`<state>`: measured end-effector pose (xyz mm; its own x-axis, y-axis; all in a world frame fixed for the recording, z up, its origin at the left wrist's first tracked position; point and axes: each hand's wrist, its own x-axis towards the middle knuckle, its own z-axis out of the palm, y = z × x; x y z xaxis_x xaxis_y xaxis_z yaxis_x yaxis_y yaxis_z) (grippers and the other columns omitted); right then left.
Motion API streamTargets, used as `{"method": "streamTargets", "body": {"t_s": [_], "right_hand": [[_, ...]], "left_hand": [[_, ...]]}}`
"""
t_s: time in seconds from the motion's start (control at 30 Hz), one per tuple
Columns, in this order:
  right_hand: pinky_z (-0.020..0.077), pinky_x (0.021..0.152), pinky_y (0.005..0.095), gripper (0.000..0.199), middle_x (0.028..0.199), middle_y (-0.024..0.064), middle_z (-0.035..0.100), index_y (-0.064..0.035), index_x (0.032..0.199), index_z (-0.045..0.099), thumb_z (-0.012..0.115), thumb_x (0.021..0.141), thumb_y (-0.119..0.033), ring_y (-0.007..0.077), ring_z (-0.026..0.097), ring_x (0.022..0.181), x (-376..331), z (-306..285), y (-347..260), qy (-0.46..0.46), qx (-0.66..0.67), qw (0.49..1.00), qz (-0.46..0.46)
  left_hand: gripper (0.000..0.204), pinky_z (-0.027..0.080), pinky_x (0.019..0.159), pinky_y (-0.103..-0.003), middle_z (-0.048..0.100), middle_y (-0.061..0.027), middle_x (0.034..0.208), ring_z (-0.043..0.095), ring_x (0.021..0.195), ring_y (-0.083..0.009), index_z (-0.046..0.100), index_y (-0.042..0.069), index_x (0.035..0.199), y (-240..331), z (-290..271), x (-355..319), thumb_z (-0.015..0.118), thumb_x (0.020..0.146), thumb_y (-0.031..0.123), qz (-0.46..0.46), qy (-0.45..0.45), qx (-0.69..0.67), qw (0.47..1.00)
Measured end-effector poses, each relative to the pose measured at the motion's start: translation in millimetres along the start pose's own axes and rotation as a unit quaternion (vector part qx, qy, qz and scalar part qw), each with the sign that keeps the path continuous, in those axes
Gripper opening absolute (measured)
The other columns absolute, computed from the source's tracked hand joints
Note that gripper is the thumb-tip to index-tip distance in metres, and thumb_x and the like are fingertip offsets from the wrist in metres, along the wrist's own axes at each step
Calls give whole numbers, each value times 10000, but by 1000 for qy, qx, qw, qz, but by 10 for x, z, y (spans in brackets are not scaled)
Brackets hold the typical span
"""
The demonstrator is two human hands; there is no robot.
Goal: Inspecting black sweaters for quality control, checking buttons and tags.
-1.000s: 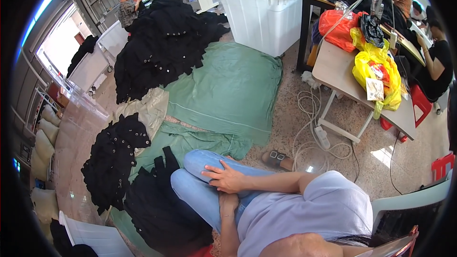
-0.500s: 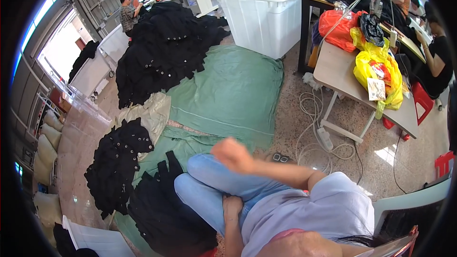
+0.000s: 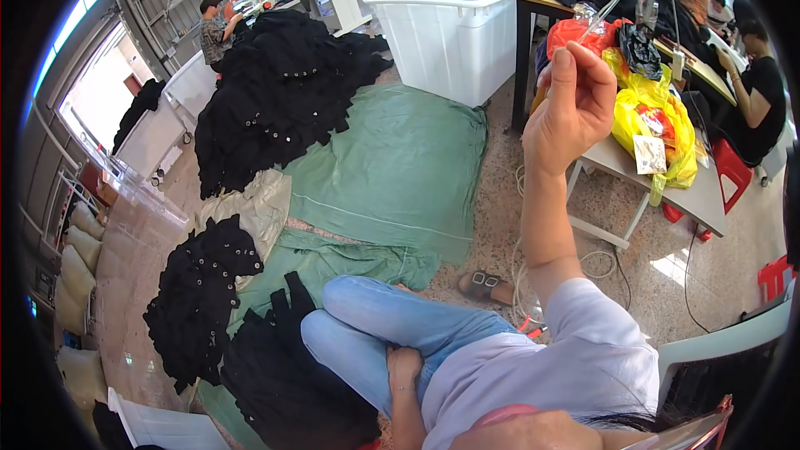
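Observation:
I sit with my legs in blue jeans point(image 3: 392, 329) crossed. My right hand point(image 3: 575, 104) is raised high in front of me, thumb and fingertips pinched together; nothing shows between them. It hovers in front of a grey table point(image 3: 708, 196) stacked with yellow bags point(image 3: 650, 121) and red bags point(image 3: 575, 33). My left hand point(image 3: 404, 364) rests in my lap against the jeans, its fingers tucked down out of sight. Black garments point(image 3: 287, 383) lie against my left leg.
A green cloth point(image 3: 400, 167) covers the floor, with a big heap of black garments point(image 3: 275, 92) behind it and a smaller pile point(image 3: 200, 300) to the left. A white tub point(image 3: 454, 21) stands beyond. A sandal point(image 3: 483, 285) and cables point(image 3: 600, 262) lie near the table. People work at benches behind.
My right hand has left my knee and swung up and to the right, now held high with fingers pinched. My left hand has stayed in my lap.

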<state>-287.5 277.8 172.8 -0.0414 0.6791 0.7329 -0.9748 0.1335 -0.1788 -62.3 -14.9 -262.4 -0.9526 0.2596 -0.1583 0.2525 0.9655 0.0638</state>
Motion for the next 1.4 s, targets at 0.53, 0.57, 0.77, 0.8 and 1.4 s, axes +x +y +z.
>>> {"method": "streamTargets", "body": {"t_s": [0.53, 0.57, 0.77, 0.8, 1.4], "right_hand": [[600, 808, 415, 697, 1376, 141, 283, -97, 1425, 272, 671, 865, 11, 323, 602, 1118, 313, 31, 383, -20, 91, 986, 136], [598, 810, 414, 698, 1377, 143, 281, -95, 1427, 269, 671, 866, 10, 324, 600, 1123, 280, 14, 405, -19, 92, 985, 144], [585, 835, 412, 701, 1397, 147, 276, -81, 1437, 266, 676, 871, -18, 318, 590, 1141, 272, 24, 388, -19, 82, 982, 167], [583, 838, 412, 693, 1401, 148, 278, -78, 1434, 275, 678, 872, -25, 314, 590, 1141, 257, 28, 384, -25, 81, 983, 165], [484, 564, 231, 124, 775, 20, 614, 6, 969, 634, 682, 895, -80, 83, 565, 642, 172, -72, 484, -24, 71, 982, 174]], "left_hand": [[185, 456, 835, -468, 674, -130, 766, 653, 740, -267, 666, 74, 701, -225, -231, 110, 533, 814, 133, 21, 55, 36, 998], [183, 458, 831, -467, 672, -131, 765, 651, 740, -267, 664, 73, 702, -163, -358, 138, 533, 815, 130, 22, 60, 37, 997], [170, 468, 807, -463, 664, -133, 761, 643, 736, -264, 652, 68, 708, -212, 79, 68, 535, 821, 118, 32, 71, 40, 996], [168, 470, 803, -463, 662, -133, 760, 642, 735, -264, 650, 68, 709, -229, 203, 61, 535, 822, 115, 32, 73, 39, 996], [217, 448, 852, -494, 650, -131, 747, 619, 723, -282, 641, 93, 697, -218, 612, 244, 474, 831, 122, 33, 46, 10, 998]]}}
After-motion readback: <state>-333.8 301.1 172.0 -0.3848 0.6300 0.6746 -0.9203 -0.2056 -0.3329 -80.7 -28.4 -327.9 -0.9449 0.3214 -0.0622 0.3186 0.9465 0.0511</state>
